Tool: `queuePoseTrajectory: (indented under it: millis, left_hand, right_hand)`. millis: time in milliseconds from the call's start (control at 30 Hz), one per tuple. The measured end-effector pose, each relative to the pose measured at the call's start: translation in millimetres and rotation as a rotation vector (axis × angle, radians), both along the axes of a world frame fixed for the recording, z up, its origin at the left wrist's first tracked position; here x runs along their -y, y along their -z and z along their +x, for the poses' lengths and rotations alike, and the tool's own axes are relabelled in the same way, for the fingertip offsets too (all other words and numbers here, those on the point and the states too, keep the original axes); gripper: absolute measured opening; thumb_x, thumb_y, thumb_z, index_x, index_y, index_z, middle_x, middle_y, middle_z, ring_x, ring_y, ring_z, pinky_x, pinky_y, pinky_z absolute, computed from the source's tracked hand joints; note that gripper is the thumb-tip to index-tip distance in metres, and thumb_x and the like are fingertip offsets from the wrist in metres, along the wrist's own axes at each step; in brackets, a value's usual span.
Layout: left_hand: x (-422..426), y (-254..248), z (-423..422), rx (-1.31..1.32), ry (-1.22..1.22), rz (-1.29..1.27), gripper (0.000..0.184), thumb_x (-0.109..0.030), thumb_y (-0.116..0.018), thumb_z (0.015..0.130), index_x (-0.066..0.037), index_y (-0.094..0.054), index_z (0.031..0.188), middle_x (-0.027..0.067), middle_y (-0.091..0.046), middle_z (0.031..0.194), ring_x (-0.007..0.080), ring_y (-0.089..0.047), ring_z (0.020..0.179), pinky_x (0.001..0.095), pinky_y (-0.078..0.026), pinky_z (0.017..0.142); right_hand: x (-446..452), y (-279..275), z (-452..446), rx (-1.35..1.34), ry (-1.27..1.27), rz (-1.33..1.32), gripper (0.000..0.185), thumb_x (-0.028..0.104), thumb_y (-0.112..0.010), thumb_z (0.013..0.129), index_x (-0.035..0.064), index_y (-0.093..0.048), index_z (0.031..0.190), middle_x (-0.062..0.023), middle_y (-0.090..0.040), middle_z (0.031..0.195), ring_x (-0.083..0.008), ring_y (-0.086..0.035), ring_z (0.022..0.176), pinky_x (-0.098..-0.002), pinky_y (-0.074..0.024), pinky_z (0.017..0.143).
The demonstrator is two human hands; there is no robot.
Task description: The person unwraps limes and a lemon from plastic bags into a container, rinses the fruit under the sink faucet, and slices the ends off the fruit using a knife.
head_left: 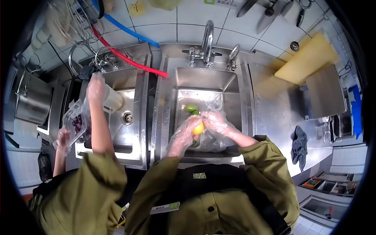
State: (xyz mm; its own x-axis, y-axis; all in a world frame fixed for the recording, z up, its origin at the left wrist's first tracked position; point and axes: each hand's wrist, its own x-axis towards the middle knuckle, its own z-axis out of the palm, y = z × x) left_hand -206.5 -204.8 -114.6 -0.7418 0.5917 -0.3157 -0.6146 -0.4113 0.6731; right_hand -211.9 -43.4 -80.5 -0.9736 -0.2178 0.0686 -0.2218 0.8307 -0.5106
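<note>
In a clear plastic glove, my left hand is closed around a yellow lemon over the right-hand sink. My right hand, gloved the same way, has its fingers bent together at the lemon's upper edge; whether they pinch something there is hidden. Just beyond the hands, green fruits, perhaps limes, lie in a clear container inside the sink. Another green piece shows below my left hand. Clear plastic film sits under my right wrist.
A faucet rises behind the sink. To the left, a co-worker's gloved hands are near a second sink and a clear box of dark grapes. A red hose crosses between. A dark cloth lies on the right counter.
</note>
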Motion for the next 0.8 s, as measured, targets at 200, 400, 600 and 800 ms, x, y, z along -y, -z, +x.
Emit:
queuePoseTrajectory:
  millis: [200,400,600,800]
  left_hand:
    - [-56.0,-8.5,11.7,-0.252,-0.057,-0.594,0.047,-0.038,-0.051,0.085,-0.007,-0.043,0.120,0.0101,-0.056,0.100,0.0186,-0.057,0.070,0.0236,-0.046,0.056]
    - [-53.4,-8.8,27.4,-0.064,0.060,-0.084,0.039,-0.032,-0.058,0.079,-0.005,-0.046,0.104,0.0101,-0.052,0.081,0.0149,-0.051,0.058,0.0224,-0.037,0.039]
    - [-56.5,-66.6,33.1,0.285,-0.006,0.569,0.039,-0.033,-0.057,0.076,-0.007,-0.044,0.101,0.0176,-0.053,0.089,0.0207,-0.052,0.054,0.0244,-0.037,0.035]
    - [-67.9,-42.2,7.0,-0.066,0.259,-0.213,0.056,-0.044,-0.042,0.086,-0.014,-0.027,0.131,0.0121,-0.044,0.121,0.0237,-0.054,0.091,0.0389,-0.051,0.067]
  right_hand:
    - [-4.3,7.0,30.1,0.030,0.411,-0.193,0.012,0.012,-0.051,0.076,0.0043,-0.060,0.076,-0.0174,-0.058,0.069,-0.0326,-0.057,0.065,-0.0378,-0.0447,0.057]
    - [-29.4,-43.4,55.2,0.435,0.221,-0.983,0.013,0.012,-0.053,0.080,0.0023,-0.060,0.076,-0.0050,-0.061,0.070,-0.0112,-0.057,0.062,-0.0253,-0.0442,0.053]
    - [-37.5,-95.6,76.3,-0.033,-0.007,-0.826,0.005,0.008,-0.060,0.074,0.0040,-0.056,0.075,-0.0024,-0.050,0.068,-0.0113,-0.051,0.066,-0.0251,-0.0409,0.058]
    - [-47.7,-40.0,63.5,0.153,0.427,-1.020,0.017,0.013,-0.044,0.083,0.0067,-0.053,0.070,0.0047,-0.042,0.061,-0.0051,-0.040,0.057,-0.0200,-0.0316,0.048]
